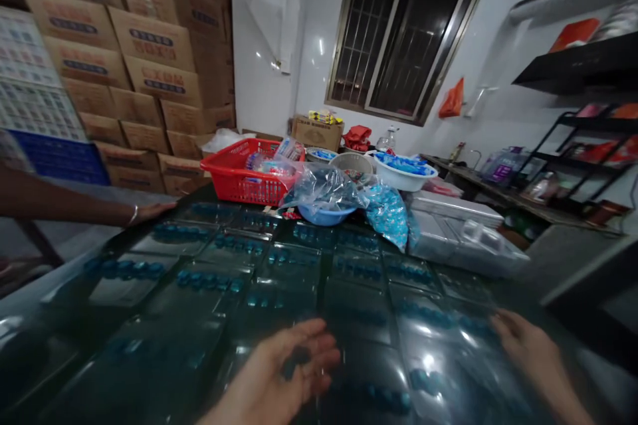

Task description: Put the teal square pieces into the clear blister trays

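1. Storeroom: stacked cardboard cartons point(149, 56) fill the back left, with one barred window point(399, 40) in the white wall.
2. Desk point(209, 194): dark top under clear plastic trays point(279, 319). At least twelve trays show; exact count blurred. Most carry a row of small blue pieces point(202, 281).
3. Left hand point(272, 372): near centre, over the nearest trays, fingers loosely curled. Dark blue clump point(295, 362) against the fingers; cannot tell if gripped.
4. Right hand point(528, 348): lower right, fingers slightly spread, nothing held. Blue pieces lie just beside it, in the trays.
5. Co-worker: one arm with one bangle point(132, 216), from the left; hand point(152, 212) flat at the trays' far left corner.
6. Far end of desk, one each: red basket point(232, 179), white basin point(403, 179) of blue packets, blue bowl point(319, 214) under a clear bag, grey bowl point(351, 161), bag of blue pieces point(386, 216).
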Motion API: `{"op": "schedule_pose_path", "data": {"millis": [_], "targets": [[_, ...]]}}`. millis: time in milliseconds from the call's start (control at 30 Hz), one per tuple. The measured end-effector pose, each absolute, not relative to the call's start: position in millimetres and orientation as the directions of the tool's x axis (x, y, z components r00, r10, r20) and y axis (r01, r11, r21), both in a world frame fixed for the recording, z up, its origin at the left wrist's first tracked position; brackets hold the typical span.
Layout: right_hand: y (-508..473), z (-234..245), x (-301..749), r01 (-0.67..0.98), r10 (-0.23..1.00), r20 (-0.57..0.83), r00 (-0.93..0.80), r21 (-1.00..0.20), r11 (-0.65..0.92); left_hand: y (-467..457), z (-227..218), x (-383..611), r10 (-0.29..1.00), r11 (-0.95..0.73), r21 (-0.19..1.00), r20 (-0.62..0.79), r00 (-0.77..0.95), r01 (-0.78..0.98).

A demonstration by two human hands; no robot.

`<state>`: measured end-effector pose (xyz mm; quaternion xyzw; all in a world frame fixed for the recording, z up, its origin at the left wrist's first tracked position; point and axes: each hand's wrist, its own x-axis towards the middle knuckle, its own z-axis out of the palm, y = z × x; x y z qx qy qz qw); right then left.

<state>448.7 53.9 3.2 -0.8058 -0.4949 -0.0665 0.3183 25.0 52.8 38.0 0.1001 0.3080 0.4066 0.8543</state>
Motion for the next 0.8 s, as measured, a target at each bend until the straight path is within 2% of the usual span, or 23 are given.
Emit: {"op": "schedule_pose_path", "data": {"millis": [33,133,233,267,467,567,700,800], "targets": [[47.7,8.2,421.7,0.849,0.787,0.406,0.465,-0.454,-0.268,52.7,38.0,23.0,0.765,0.641,0.417,-0.416,0.491,-0.645],[26.7,28.3,315.5,0.839,0.903,0.407,0.138,-0.532,0.112,53.1,39.5,22.0,0.742,0.669,0.366,-0.366,0.561,-0.647],[9.7,49.3,219.1,0.758,0.856,0.492,-0.16,-0.494,0.426,51.2,41.2,23.6,0.712,0.702,0.32,-0.341,0.614,-0.636],[5.9,54.3,197.6,0.731,0.833,0.507,-0.222,-0.479,0.486,49.8,41.0,23.6,0.707,0.707,0.316,-0.33,0.625,-0.633],[3.5,55.1,161.8,0.79,0.856,0.38,-0.351,-0.37,0.489,38.2,37.8,21.5,0.697,0.717,0.334,-0.309,0.647,-0.612],[5.3,46.6,160.4,0.785,0.858,0.343,-0.383,-0.368,0.497,32.7,40.4,24.1,0.67,0.741,0.296,-0.278,0.688,-0.602],[4.5,39.7,160.9,0.717,0.865,0.378,-0.33,-0.495,0.49,29.8,40.6,26.0,0.629,0.777,0.266,-0.293,0.72,-0.571],[2.3,40.3,167.6,0.601,0.918,0.353,-0.181,-0.699,0.388,29.9,34.7,23.5,0.688,0.718,0.424,-0.312,0.655,-0.552]]}}
